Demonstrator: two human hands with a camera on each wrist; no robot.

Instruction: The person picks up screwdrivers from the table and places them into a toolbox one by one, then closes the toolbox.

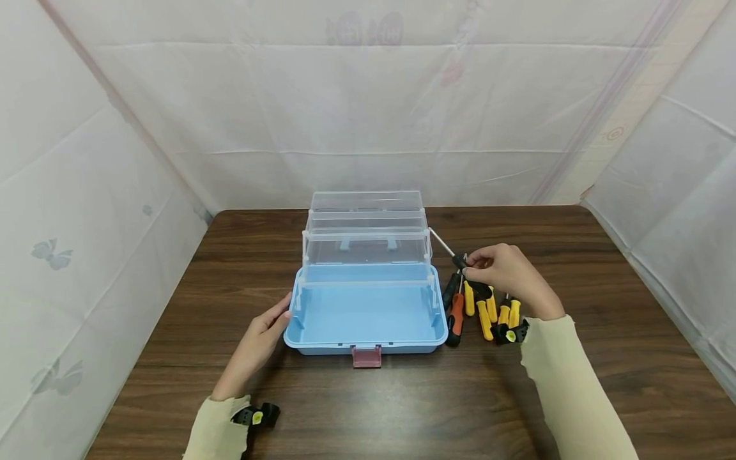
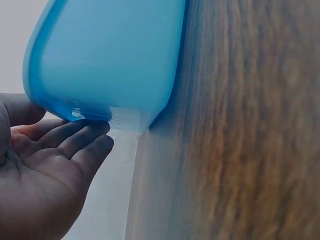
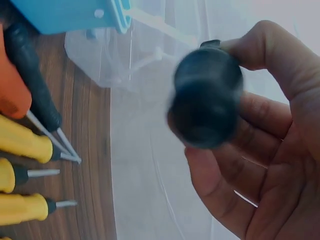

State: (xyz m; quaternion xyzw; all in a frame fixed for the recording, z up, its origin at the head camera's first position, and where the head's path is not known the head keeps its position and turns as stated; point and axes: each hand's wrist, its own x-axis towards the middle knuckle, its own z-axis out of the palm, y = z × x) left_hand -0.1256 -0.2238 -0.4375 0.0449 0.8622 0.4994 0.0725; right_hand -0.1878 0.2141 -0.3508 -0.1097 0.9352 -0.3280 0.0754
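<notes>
Near the middle of the table stands a light blue toolbox (image 1: 368, 316) with its clear tiered trays (image 1: 368, 246) raised at the back. The person's left hand (image 1: 267, 326) touches its left side, fairly straight fingers along the outer wall and thumb by the rim, as the left wrist view (image 2: 55, 165) also has it. To the right of the box, the right hand (image 1: 506, 271) pinches a black-handled screwdriver (image 1: 460, 262) between thumb and fingers, its shaft slanting up toward the trays. The right wrist view has the black handle (image 3: 207, 100) end-on and blurred.
Below the right hand, beside the box, lie an orange-and-black screwdriver (image 1: 456, 316), another black-handled screwdriver (image 3: 35, 75) and several yellow-handled screwdrivers (image 1: 484, 319). A reddish latch (image 1: 367, 358) hangs at the box's front. White sheeting (image 1: 368, 115) surrounds the wooden table (image 1: 368, 415).
</notes>
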